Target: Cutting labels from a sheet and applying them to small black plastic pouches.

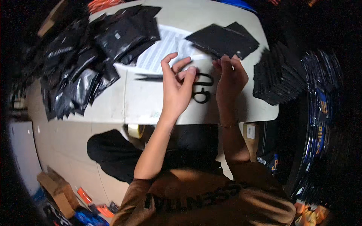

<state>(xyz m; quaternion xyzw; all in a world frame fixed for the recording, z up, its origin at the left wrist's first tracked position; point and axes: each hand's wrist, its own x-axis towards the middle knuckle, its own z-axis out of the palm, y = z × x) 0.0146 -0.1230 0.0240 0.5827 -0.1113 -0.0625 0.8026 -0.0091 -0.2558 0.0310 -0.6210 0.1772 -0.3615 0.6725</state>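
Observation:
My left hand (178, 84) is over black-handled scissors (204, 80), its fingers curled and apart. The scissors lie on the white table, blades pointing left, partly hidden by that hand. A small pale strip (177, 43) shows just beyond my left index fingertip; whether it touches the finger is unclear. My right hand (232, 77) is at the near edge of flat black packets (219, 39), fingertips bent together; I cannot tell whether they grip a packet. Printed sheets (158, 53) with rows of writing lie beyond my left hand, partly under a pile of black plastic packets (121, 34).
More shiny black packets (76, 84) heap at the left of the white table (147, 107). A dense stack of black packets (277, 76) stands at its right edge. Below the near edge are a tape roll (136, 131) and a cardboard box (250, 138). An open carton (58, 195) sits lower left.

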